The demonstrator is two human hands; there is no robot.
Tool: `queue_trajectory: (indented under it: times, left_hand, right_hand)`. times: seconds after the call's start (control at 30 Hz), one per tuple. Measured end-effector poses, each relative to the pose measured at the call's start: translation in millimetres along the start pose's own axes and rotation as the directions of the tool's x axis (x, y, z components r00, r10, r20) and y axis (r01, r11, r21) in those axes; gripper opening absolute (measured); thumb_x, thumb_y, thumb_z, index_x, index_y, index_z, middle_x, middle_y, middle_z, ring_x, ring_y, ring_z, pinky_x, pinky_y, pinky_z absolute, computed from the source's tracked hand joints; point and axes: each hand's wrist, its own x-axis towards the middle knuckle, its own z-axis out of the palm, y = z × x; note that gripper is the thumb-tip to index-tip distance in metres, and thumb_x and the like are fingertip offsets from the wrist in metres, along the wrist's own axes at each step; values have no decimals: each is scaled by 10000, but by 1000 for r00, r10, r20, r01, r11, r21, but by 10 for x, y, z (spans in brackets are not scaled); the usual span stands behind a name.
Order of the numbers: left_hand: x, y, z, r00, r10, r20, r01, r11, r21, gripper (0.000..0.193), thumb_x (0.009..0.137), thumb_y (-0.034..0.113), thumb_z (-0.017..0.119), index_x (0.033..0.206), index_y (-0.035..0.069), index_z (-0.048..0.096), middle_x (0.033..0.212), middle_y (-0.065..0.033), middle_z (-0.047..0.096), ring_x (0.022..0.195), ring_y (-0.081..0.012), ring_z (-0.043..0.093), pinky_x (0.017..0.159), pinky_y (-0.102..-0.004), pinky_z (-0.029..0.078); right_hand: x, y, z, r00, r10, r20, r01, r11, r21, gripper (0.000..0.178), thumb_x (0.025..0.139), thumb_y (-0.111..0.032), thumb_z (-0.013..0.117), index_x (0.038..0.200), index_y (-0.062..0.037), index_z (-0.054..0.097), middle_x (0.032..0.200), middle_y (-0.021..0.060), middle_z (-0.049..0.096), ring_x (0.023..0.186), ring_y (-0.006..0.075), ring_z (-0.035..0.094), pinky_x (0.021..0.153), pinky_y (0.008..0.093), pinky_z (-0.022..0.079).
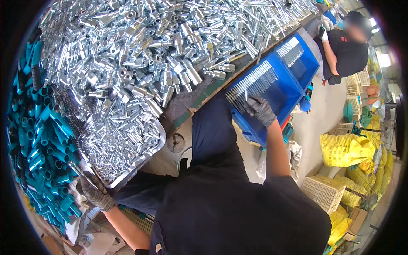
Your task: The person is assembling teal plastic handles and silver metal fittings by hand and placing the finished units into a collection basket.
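Note:
My right hand (261, 111), in a grey glove, is over the blue bin (282, 91) on my right. Its curled fingers are at a short silver metal rod (246, 94) that stands out from a row of similar metal rods (259, 80) laid side by side in the bin. Low on the left, my gloved left hand (95, 193) is beside the rim of a metal tray (158, 146) filled with small silver pins (127, 138). A slim silver metal fitting (76, 168) sticks out past its fingers, which partly hide it.
A large heap of silver metal fittings (140, 46) covers the bench. Teal plastic tubes (46, 144) are piled at the left. To the right are a second blue bin (308, 57), yellow sacks (346, 148), a cream crate (321, 193) and a seated co-worker (350, 55).

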Motion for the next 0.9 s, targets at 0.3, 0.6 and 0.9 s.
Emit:
queue_trajectory:
  times: [0.3,0.6,0.9]
  left_hand:
    - [191,-172,-392,998,-9,69,13,998,-60,292,840,288,679,1073,136,591,1048,-24,631,839,-115,620,720,-237,524]
    - [88,-139,-284,867,461,191,-490,714,500,259,873,267,638,1029,62,618,950,-42,612,851,-191,608,628,-333,519]
    - [55,76,-27,999,-1,-35,11,957,291,416,894,362,540,1204,86,558,1268,-95,548,1100,-265,584,987,-454,452]
  right_hand:
    - [-166,-36,-81,989,-124,-79,145,727,672,299,853,-331,653,951,-57,588,739,12,562,572,89,494,461,205,380]
    - [-159,260,-233,898,-306,-315,424,794,436,258,843,-296,629,940,-66,564,761,5,549,568,90,487,429,192,367]
    - [-105,430,-292,991,-86,-101,130,792,596,324,787,-315,628,914,-22,573,748,84,609,528,99,546,420,197,414]
